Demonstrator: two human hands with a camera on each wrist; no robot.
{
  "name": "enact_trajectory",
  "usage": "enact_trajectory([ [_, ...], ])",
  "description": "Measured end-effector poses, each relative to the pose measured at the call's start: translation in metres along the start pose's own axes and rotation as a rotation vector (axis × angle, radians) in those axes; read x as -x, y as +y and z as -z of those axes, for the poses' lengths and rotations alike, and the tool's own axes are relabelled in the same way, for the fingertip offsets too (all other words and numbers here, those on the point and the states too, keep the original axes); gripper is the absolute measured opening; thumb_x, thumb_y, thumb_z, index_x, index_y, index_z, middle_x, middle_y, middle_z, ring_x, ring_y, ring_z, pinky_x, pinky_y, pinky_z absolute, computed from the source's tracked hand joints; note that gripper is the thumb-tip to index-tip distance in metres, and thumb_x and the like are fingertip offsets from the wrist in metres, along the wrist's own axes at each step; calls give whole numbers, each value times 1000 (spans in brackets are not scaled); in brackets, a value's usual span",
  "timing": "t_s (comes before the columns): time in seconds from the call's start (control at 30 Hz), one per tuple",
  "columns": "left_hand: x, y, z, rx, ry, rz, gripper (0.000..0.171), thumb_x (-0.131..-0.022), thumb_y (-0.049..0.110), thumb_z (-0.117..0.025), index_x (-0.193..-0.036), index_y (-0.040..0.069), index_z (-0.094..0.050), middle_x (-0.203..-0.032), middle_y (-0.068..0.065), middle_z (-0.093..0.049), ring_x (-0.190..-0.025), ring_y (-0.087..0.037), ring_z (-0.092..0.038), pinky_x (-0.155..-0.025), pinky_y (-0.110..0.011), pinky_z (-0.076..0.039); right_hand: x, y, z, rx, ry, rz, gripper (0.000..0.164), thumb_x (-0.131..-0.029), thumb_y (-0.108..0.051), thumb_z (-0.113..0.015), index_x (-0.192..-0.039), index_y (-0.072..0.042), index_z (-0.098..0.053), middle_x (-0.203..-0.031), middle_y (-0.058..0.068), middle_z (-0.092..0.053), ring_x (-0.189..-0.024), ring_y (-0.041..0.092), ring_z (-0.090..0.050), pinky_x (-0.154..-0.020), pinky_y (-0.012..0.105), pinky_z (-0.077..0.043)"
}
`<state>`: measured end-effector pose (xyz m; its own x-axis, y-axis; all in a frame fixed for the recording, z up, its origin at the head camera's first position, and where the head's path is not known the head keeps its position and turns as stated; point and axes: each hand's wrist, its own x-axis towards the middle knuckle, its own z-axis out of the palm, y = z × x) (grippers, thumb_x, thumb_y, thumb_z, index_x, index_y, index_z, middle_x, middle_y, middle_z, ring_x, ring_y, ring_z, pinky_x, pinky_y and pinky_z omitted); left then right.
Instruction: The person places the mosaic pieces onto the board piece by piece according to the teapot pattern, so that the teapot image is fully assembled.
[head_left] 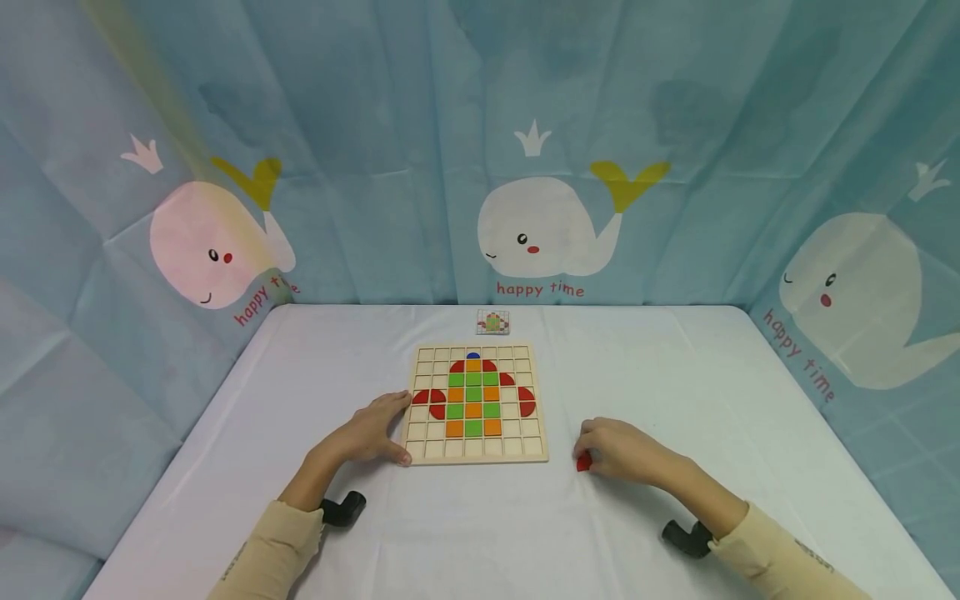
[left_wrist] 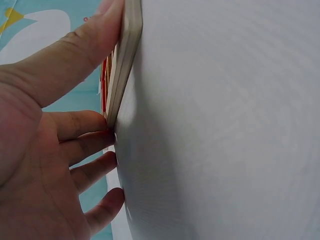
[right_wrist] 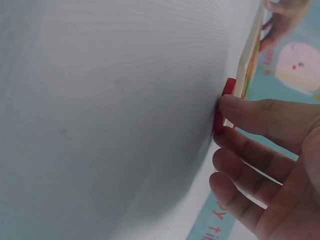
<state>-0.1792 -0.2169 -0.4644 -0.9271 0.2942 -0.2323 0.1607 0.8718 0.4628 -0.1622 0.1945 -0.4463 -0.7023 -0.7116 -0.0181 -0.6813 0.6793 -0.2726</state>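
The wooden grid board [head_left: 517, 451] lies flat on the table, bearing red rounded pieces, green and orange squares and one blue piece [head_left: 473, 356] at the top. At its left edge my left hand [head_left: 367, 432] is spread, thumb by the lower corner and forefinger higher up. In the left wrist view, the left hand's thumb [left_wrist: 75, 55] touches the board's side [left_wrist: 126, 65]. Right of the board, my right hand [head_left: 618, 450] pinches a small red piece [head_left: 584, 462] between thumb and forefinger, low over the tabletop. Its full outline is partly hidden by the fingers.
A small pattern card [head_left: 492, 322] with a similar coloured design lies behind the board. Black curved parts [head_left: 345, 508] show at both wrists. The white-covered table [head_left: 480, 533] ends at a blue whale-print curtain [head_left: 420, 242].
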Motion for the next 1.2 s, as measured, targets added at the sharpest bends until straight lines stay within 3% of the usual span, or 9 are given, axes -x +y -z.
enact_trajectory([
  [0.23,0,1,1,0,0,3,110,-61,33,-91,-149,0,-35,-156,-20,-33,-146,-43,-25,-114,-65,-23,1,0,0,-1,-5,-12,16,-75,-4,-79,-87,-14,-76,-81,-9,-60,-76,3,-49,-70,22,-51],
  [0.53,1,1,1,7,4,4,109,-61,33,-91,-149,0,-35,-157,-20,-32,-146,-42,-24,-114,-65,-23,-11,5,15,-29,49,-112,14,-80,-13,-79,-93,-14,-75,-86,-9,-62,-80,9,-57,-71,26,-53],
  [0.83,2,1,0,10,-3,-6,109,-62,33,-90,-149,-1,-34,-157,-21,-32,-146,-42,-25,-114,-64,-23,-31,9,21,-63,81,-102,16,-81,-14,-78,-97,-14,-75,-87,-7,-63,-80,10,-57,-69,21,-50],
  [1.2,2,3,1,2,-6,6,108,-63,32,-90,-150,0,-34,-157,-20,-32,-146,-42,-24,-114,-65,-23,-50,3,22,-72,73,-85,19,-82,-15,-77,-100,-13,-75,-90,-6,-65,-84,15,-61,-74,24,-53],
])
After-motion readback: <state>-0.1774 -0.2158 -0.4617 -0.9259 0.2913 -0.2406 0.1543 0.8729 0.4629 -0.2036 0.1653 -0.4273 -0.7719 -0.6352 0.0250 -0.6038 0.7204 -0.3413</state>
